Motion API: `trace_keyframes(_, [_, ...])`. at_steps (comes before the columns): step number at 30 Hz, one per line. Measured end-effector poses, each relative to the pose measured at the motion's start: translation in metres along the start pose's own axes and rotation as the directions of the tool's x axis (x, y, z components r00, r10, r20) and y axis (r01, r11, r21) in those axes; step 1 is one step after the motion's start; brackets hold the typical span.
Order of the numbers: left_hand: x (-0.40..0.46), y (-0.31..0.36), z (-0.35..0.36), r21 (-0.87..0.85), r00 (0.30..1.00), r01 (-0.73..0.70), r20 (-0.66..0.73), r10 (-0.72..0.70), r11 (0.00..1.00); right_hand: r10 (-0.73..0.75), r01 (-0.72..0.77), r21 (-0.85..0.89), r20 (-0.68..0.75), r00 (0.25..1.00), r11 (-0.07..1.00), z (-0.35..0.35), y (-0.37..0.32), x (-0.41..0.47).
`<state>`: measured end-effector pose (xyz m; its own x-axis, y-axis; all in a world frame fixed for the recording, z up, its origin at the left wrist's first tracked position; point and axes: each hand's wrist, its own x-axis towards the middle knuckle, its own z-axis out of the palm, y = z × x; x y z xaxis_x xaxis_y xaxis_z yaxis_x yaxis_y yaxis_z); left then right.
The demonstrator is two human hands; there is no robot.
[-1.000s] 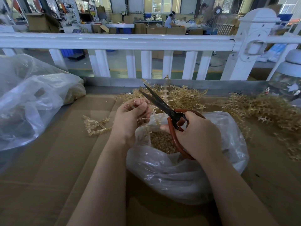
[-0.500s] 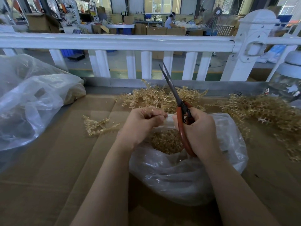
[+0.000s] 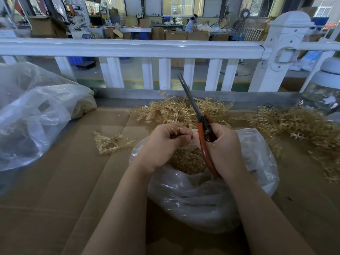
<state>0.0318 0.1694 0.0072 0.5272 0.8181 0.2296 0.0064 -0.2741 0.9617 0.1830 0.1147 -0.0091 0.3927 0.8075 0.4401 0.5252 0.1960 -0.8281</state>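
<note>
The work is at a table covered with flat brown cardboard. A white fence runs along the far side at twelve o'clock, with a thick post at two o'clock. Behind the fence is a big workshop with a green floor. It has stacks of boxes and a standing fan, and a person bends over a far table.

At nine o'clock from the hands lies a big crumpled plastic sack. Between it and the hands, a loose twig of tan plastic lies on the cardboard. A first heap of the same tan twigs is piled at twelve o'clock, just past the hands. A second heap spreads out at three o'clock. A glass jar with a white lid stands at two o'clock, near the fence.

Right under the hands sits a clear bag. It is open at the top and has small tan bits inside. The hands and arms hide part of its mouth.

The left hand is curled, and its fingers and thumb pinch a small tan piece. The right hand is wrapped around the red handles of the scissors. The scissors are held above the bag's mouth. Their blades are close together and point up toward twelve o'clock, crossing in front of the first heap and the fence. The small tan piece is between the two hands, just beside the red handle.
</note>
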Motion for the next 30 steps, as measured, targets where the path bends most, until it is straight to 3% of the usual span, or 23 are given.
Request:
trace_keyframes(4, [-0.0001, -0.0003, -0.0005, -0.071, 1.000, 0.027, 0.011, -0.027, 0.997, 0.026, -0.027, 0.045, 0.007, 1.000, 0.999, -0.0003, -0.0011, -0.0003])
trace_keyframes(8, [0.0018, -0.0012, -0.0020, -0.050, 0.994, 0.003, -0.113, -0.009, 0.999, 0.050, -0.051, 0.027, 0.022, 0.998, 0.998, -0.0009, 0.0006, 0.0004])
trace_keyframes(14, [0.0026, -0.0029, -0.0051, -0.221, 0.971, -0.019, -0.235, -0.035, 0.975, 0.012, -0.010, -0.025, 0.059, 0.998, 1.000, 0.0004, 0.0007, -0.0011])
trace_keyframes(18, [0.0047, -0.0022, 0.0012, -0.331, 0.981, -0.024, -0.190, -0.042, 0.944, 0.050, -0.046, -0.039, 0.123, 0.991, 0.998, 0.0019, -0.0032, -0.0038])
trace_keyframes(24, [0.0036, 0.0014, 0.0011, -0.437, 0.987, 0.047, -0.115, -0.108, 0.898, 0.088, -0.092, 0.123, 0.038, 0.995, 0.988, 0.0024, -0.0016, -0.0010])
trace_keyframes(30, [-0.0025, 0.0005, -0.0011, -0.205, 0.973, 0.214, 0.128, -0.190, 0.955, 0.084, -0.065, 0.200, -0.088, 0.993, 0.978, 0.0029, -0.0048, -0.0027])
